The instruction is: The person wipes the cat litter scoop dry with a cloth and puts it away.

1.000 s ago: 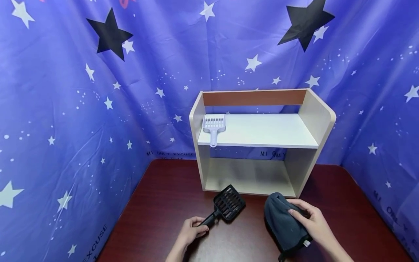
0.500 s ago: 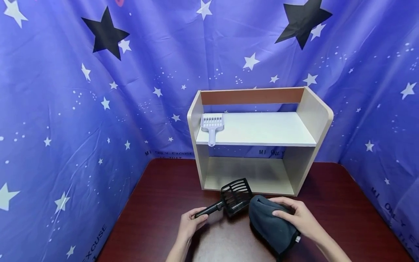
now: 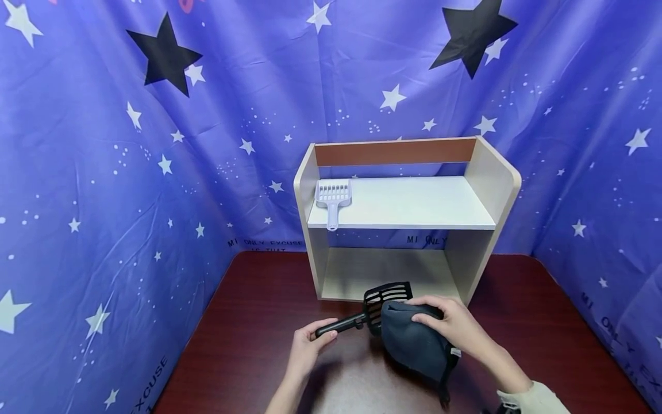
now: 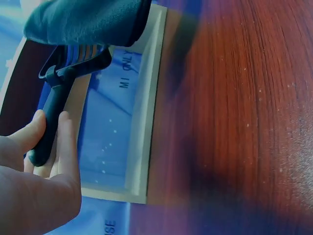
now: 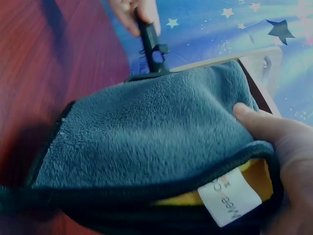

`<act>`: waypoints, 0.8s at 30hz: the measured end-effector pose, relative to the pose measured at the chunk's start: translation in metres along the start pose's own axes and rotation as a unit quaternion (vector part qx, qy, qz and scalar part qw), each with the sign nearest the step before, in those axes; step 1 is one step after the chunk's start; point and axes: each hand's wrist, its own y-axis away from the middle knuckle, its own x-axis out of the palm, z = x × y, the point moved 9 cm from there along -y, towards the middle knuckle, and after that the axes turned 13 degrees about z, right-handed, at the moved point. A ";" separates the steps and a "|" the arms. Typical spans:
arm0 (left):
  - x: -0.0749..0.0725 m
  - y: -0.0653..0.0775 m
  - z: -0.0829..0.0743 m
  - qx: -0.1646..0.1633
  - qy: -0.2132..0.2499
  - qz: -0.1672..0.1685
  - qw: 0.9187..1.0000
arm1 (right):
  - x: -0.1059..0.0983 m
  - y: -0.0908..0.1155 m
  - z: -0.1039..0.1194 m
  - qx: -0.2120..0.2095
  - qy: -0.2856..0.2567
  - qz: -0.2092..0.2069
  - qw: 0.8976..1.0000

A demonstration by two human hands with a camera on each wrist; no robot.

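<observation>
My left hand [image 3: 307,347] grips the handle of a black slotted litter scoop [image 3: 377,299], raised over the table with its head toward the right. A folded dark grey plush cloth [image 3: 412,339] is pinched in my right hand [image 3: 457,325], thumb on the near side. The cloth overlaps the right part of the scoop's head and hides some slots. In the right wrist view the cloth [image 5: 142,132] shows a yellow inner side and a white label [image 5: 230,198]. The left wrist view shows thumb and fingers round the scoop handle [image 4: 55,107].
A pale two-tier shelf [image 3: 400,225] stands at the back of the dark red table [image 3: 248,322]. On its upper board, at the left, lies a light lilac slotted scoop [image 3: 333,198]. Blue star-printed curtains [image 3: 103,201] surround the table.
The right hand has carried the cloth left and up until it overlaps the scoop's head. The left hand has lifted and tilted the scoop, shifting it slightly right.
</observation>
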 end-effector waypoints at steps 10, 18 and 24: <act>0.018 0.001 -0.015 0.027 -0.078 -0.017 0.996 | 0.001 -0.004 -0.007 0.042 0.134 -0.051 0.989; 0.024 -0.001 -0.017 0.022 -0.107 -0.011 0.994 | 0.008 -0.007 -0.010 0.070 0.156 -0.104 0.980; 0.036 -0.003 -0.020 0.026 -0.137 0.004 0.990 | 0.011 -0.008 -0.011 0.092 0.177 -0.141 0.970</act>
